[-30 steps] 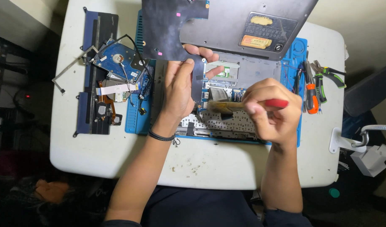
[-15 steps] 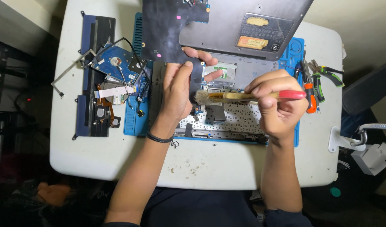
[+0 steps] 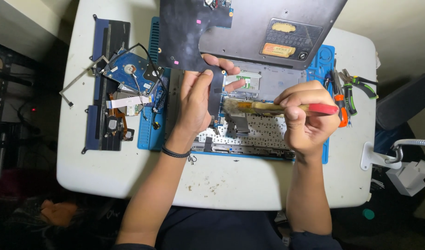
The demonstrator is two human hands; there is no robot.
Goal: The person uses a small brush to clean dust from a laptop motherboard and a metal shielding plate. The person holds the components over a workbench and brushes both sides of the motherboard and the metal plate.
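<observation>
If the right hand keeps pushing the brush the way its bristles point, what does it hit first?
The right hand points the brush leftward. Its bristles would likely meet the left hand first, gripping the dark panel, though depth is unclear.

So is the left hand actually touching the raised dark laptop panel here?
Touching. The head view shows the left hand gripping the lower edge of the dark laptop panel, thumb in front and fingers wrapped behind it, with no gap.

Raised laptop cover (image 3: 249,32) overhanging keyboard (image 3: 249,136)
</observation>
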